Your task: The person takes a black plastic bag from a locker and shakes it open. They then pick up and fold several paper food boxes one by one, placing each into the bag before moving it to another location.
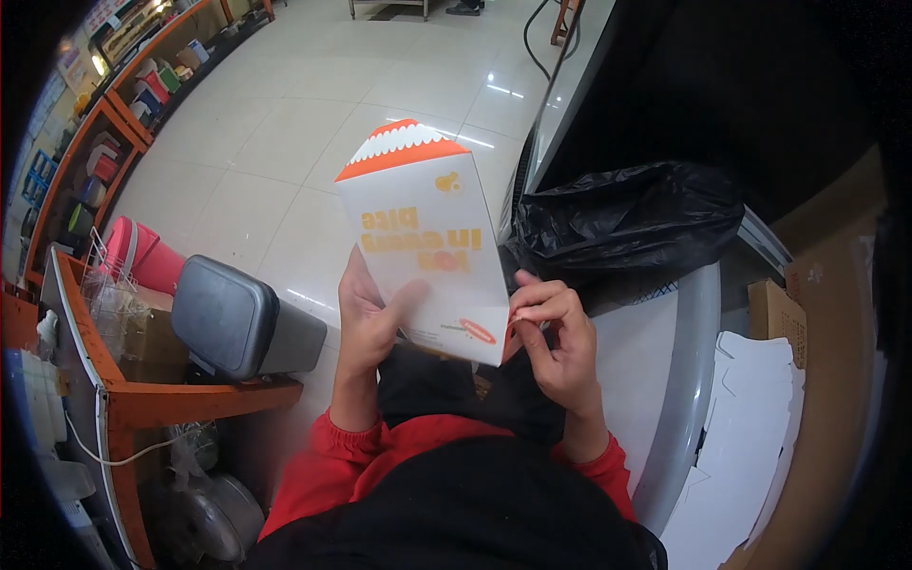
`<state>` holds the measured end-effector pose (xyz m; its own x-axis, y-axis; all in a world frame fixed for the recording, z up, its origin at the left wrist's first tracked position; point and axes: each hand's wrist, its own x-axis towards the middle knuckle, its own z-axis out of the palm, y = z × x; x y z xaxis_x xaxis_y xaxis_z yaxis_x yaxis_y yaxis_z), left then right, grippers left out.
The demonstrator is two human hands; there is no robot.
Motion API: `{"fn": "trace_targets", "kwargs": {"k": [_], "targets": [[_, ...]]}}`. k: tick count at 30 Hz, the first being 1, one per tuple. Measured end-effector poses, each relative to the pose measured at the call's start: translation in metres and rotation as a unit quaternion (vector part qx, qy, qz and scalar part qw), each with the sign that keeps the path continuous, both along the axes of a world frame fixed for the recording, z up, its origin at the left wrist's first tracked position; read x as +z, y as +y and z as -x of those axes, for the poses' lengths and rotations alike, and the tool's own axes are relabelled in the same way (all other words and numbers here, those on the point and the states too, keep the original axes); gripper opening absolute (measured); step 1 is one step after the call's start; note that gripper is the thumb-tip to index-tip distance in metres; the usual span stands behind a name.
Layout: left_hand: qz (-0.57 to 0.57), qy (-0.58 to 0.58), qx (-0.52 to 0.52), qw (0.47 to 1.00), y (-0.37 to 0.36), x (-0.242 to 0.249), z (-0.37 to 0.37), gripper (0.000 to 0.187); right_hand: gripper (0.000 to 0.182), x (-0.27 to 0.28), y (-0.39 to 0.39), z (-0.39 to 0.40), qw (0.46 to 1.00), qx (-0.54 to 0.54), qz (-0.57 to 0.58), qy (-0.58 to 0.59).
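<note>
A white and orange printed cardboard food box [432, 294] is held up in front of my body, its lettering upside down to me. Its far end has an orange edge with a white scalloped band. My left hand [372, 309] grips the box at its left side, the thumb lying across the printed face. At the lower right corner, my right hand [554, 328] pinches the orange side edge between thumb and fingers. The underside of the box and the left fingers behind it are hidden.
A grey lidded bin [223, 313] and a pink bucket [142, 252] stand left, beside an orange-framed table [180, 394]. To the right are a black plastic bag [627, 218], a stack of flat white cardboard [736, 427] and a brown carton [777, 323]. Shelves line the far left.
</note>
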<state>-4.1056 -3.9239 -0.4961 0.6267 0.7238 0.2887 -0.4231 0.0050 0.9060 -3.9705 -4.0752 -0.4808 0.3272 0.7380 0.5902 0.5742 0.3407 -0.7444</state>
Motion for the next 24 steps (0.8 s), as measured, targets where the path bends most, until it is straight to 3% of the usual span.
{"fn": "trace_targets", "kwargs": {"k": [1,3,6,8,10,11,12,13,14,16,18,22,24], "targets": [[-0.001,0.008,-0.035,0.999,0.002,-0.003,0.001,0.049,0.02,0.003,-0.004,-0.003,0.99,0.082,0.049,0.105],[-0.004,0.025,-0.104,0.994,0.01,-0.009,0.004,0.052,0.026,0.011,-0.014,-0.01,0.91,0.24,0.143,0.308],[0.026,0.073,-0.168,0.983,0.011,-0.007,-0.004,0.053,0.031,0.005,-0.009,-0.025,0.853,0.275,0.131,0.423],[0.028,0.091,-0.211,0.973,0.021,-0.02,-0.002,0.045,0.035,-0.001,0.002,-0.028,0.871,0.155,0.002,0.467],[0.085,0.134,-0.241,0.957,0.025,-0.024,0.0,0.04,0.034,0.0,0.011,-0.032,0.933,-0.015,-0.002,0.361],[0.086,0.153,-0.192,0.966,0.02,-0.021,-0.004,0.034,0.032,-0.001,0.013,-0.033,0.949,-0.065,0.006,0.307],[0.094,0.152,-0.146,0.973,0.016,-0.021,-0.009,0.033,0.032,-0.001,0.016,-0.032,0.973,-0.169,-0.01,0.157],[0.103,0.151,-0.098,0.978,0.014,-0.022,-0.015,0.032,0.032,-0.001,0.019,-0.03,0.963,-0.267,-0.026,0.003],[0.113,0.149,-0.051,0.981,0.01,-0.022,-0.019,0.031,0.032,-0.001,0.023,-0.026,0.921,-0.356,-0.04,-0.152],[0.091,0.091,-0.021,0.991,0.0,-0.021,-0.03,0.026,0.043,0.002,0.018,-0.005,0.972,-0.199,-0.009,-0.124],[0.068,0.048,0.004,0.997,-0.009,-0.021,-0.036,0.023,0.044,0.01,0.024,0.024,0.978,-0.15,0.062,-0.133],[0.056,0.011,0.007,0.998,-0.022,-0.002,-0.033,0.021,0.029,-0.004,0.03,0.01,0.975,-0.193,-0.02,-0.111],[-0.036,0.031,0.074,0.996,-0.027,0.001,-0.029,0.019,0.021,-0.002,0.027,0.001,0.978,-0.179,-0.058,-0.084]]}}
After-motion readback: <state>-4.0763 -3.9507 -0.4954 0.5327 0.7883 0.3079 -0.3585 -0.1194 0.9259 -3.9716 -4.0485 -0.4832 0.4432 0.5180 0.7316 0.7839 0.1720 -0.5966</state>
